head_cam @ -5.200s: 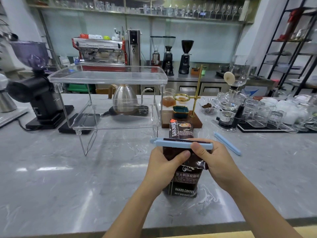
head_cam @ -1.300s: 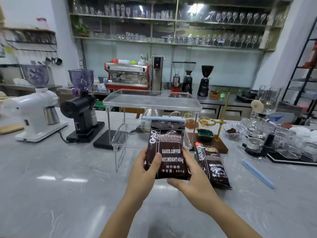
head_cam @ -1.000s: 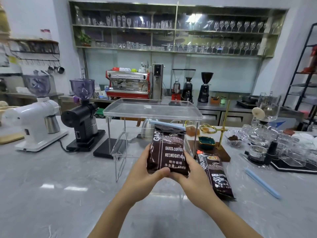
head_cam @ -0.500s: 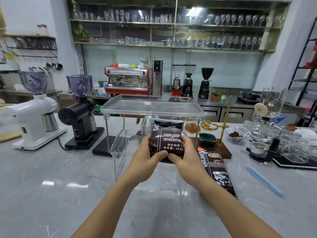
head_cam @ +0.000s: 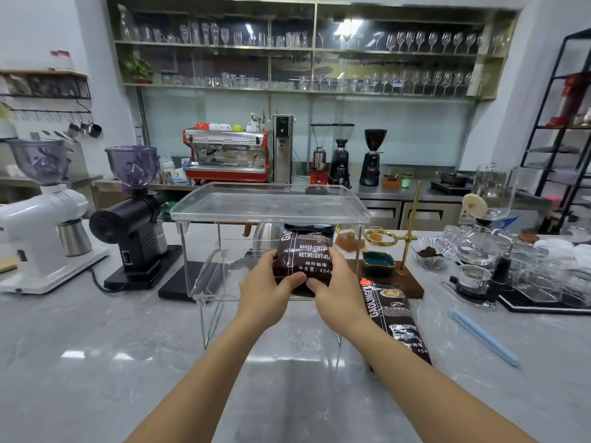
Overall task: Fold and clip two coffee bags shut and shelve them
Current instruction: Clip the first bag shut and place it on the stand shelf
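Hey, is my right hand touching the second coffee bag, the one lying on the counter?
Cannot tell. In the head view the right hand grips the upright coffee bag; its wrist overlaps the lying bag's edge, hiding any gap.

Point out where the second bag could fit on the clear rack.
Both hands, left hand and right hand, hold the dark clipped coffee bag at the lower tier's right. The clear acrylic two-tier rack shows bare lower tier left of the bag, and a bare top tray. Right of the rack, the wooden dripper stand and glassware crowd the counter.
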